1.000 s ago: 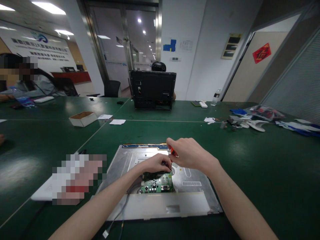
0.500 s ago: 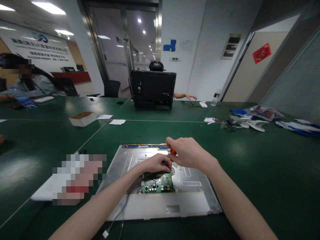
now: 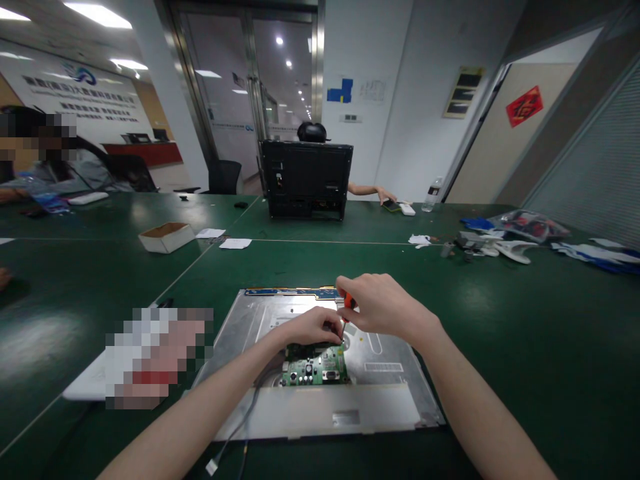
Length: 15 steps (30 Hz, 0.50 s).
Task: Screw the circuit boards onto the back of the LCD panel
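A bare metal monitor panel [image 3: 390,393] lies flat on the green table [image 3: 525,333] in front of me. A small green circuit board [image 3: 315,369] sits on its middle. My right hand [image 3: 383,307] is closed around an orange-handled screwdriver [image 3: 349,302], held upright above the board's far edge. My left hand [image 3: 313,327] rests on the far edge of the board, its fingertips pinched at the screwdriver's tip. A grey cable [image 3: 240,427] runs from the board toward the panel's near left corner.
A white object [image 3: 85,387] lies left of the panel. A small open cardboard box [image 3: 166,237] and papers [image 3: 235,244] sit further back. A black monitor back [image 3: 306,179] stands opposite with a person behind it. Bags and parts [image 3: 505,237] lie at far right.
My hands have barely moved; the right hand shifted slightly on the screwdriver. The person behind the black monitor reached a hand out onto the table.
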Tool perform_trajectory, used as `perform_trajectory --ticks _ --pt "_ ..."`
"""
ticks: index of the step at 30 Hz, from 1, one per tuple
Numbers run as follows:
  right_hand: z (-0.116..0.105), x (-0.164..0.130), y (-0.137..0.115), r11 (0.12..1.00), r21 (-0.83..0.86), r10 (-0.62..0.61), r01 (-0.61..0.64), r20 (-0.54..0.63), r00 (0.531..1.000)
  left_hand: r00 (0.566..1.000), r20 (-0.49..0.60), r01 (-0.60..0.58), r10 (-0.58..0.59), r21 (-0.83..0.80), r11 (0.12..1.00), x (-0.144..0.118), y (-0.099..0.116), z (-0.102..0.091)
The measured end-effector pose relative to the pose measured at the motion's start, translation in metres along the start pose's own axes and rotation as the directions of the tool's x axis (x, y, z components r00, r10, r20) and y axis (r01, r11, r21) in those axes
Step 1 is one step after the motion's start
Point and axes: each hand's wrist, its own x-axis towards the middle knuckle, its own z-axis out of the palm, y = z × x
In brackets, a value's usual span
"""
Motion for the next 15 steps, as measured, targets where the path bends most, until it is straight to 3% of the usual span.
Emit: perform_trajectory --ticks 15 --pt "0.0018 0.002 0.001 1.0 0.005 0.026 -0.026 -0.055 0.998 1.0 0.014 0.017 -0.018 0.031 0.999 -0.0005 0.0005 -0.0009"
